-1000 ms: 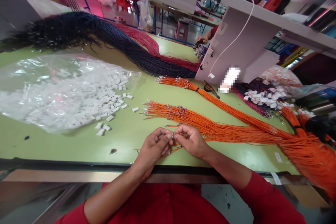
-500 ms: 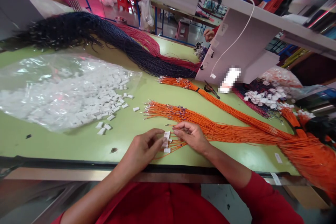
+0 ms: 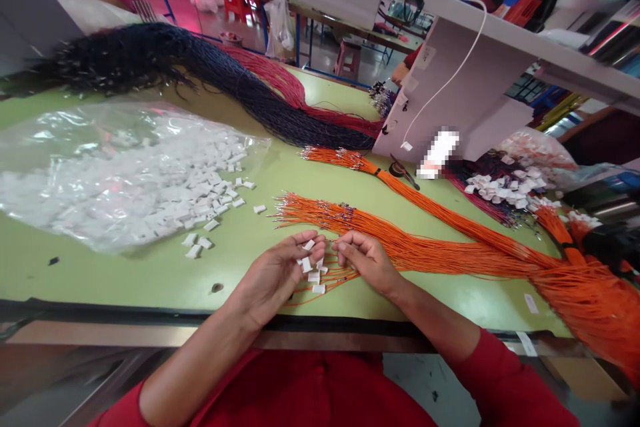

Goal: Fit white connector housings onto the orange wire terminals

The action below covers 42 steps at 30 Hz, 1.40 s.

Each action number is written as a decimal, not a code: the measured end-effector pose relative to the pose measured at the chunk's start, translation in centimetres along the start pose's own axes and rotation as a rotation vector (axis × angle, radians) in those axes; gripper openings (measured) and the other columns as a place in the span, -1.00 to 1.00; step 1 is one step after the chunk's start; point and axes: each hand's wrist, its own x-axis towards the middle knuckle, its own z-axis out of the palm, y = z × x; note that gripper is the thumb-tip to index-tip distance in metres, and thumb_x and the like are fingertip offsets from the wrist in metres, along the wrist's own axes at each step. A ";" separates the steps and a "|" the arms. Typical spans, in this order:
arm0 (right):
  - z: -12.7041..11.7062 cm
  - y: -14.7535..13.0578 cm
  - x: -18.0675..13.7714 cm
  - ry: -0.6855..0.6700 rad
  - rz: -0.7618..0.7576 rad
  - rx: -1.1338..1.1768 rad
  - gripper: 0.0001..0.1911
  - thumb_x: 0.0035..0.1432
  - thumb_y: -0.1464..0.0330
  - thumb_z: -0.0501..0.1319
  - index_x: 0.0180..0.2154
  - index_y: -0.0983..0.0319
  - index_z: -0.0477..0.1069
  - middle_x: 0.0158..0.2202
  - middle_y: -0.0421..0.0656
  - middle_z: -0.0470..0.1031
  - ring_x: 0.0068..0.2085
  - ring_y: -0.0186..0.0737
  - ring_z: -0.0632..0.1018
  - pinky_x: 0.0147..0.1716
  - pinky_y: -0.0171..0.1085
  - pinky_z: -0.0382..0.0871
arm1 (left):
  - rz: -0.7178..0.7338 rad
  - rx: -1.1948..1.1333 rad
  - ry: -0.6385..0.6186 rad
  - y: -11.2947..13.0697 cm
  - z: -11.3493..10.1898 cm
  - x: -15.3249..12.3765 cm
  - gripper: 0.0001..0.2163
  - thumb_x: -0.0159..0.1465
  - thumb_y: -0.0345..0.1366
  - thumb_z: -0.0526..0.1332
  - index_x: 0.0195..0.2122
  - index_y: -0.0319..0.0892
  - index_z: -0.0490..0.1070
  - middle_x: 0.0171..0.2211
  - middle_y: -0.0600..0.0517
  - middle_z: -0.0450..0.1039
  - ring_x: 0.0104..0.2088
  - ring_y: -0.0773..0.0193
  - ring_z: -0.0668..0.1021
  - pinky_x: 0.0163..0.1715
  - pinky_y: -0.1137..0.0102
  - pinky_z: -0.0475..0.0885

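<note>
My left hand [image 3: 277, 273] is turned palm up, its curled fingers holding a small white connector housing [image 3: 309, 245] near the fingertips. A second white housing [image 3: 307, 265] shows against the same fingers. Just to the right, my right hand [image 3: 367, 261] pinches an orange wire, whose metal tip [image 3: 330, 241] points at the held housing with a small gap between. Below the fingers, several orange wires [image 3: 345, 275] end in white housings [image 3: 319, 288] lying on the table. Behind my hands lies a thick bundle of loose orange wires [image 3: 420, 248] with metal-tipped ends.
A clear plastic bag [image 3: 65, 123] spills white housings [image 3: 197, 197] at the left. Dark blue wires [image 3: 240, 87] and red wires [image 3: 275, 73] lie behind. A tied orange bundle [image 3: 425, 197], scissors [image 3: 404, 172] and a grey partition [image 3: 450, 80] stand beyond the loose wires.
My left hand has rolled palm up and opened to view the white housings at its fingers. My right hand has barely moved. Another person's hand has slipped mostly behind the partition.
</note>
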 end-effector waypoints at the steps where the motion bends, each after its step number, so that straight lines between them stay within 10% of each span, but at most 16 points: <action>1: 0.0 0.0 0.0 0.000 0.001 -0.002 -0.62 0.25 0.04 0.24 -0.33 0.24 0.42 -0.50 -0.24 0.44 -0.55 -0.41 0.25 -0.56 -0.38 0.12 | 0.001 0.009 0.001 0.0 -0.1 0.0 -0.73 0.13 -0.72 0.11 -0.24 -0.34 0.48 -0.28 -0.13 0.55 -0.35 0.34 0.62 -0.29 0.55 0.57; 9: 0.1 -0.1 0.0 0.003 0.009 -0.006 -0.62 0.24 0.03 0.25 -0.34 0.23 0.41 -0.51 -0.25 0.43 -0.58 -0.43 0.21 -0.61 -0.39 0.06 | -0.009 0.077 -0.072 -0.2 -0.9 0.3 -0.91 0.27 -0.55 0.20 -0.23 -0.34 0.47 -0.43 0.00 0.49 -0.72 0.60 0.20 -0.81 0.68 0.12; 20: 0.1 -0.1 0.0 0.001 0.022 0.008 -0.64 0.23 0.06 0.27 -0.33 0.24 0.45 -0.53 -0.25 0.44 -0.57 -0.42 0.27 -0.59 -0.39 0.13 | 0.115 0.260 -0.197 -1.0 -2.0 1.1 -0.68 0.13 -0.10 0.44 -0.25 -0.25 0.53 -0.53 0.13 0.41 -0.72 0.59 0.13 -0.79 0.66 0.04; 42: -0.1 -0.5 -0.1 -0.008 -0.029 -0.042 -0.66 0.22 0.09 0.29 -0.37 0.23 0.48 -0.51 -0.25 0.45 -0.46 -0.35 0.42 -0.39 -0.33 0.32 | 0.147 0.336 -0.187 -1.4 -2.0 0.9 -0.73 0.06 -0.23 0.46 -0.27 -0.30 0.59 -0.47 0.06 0.46 -0.69 0.60 0.13 -0.71 0.60 0.04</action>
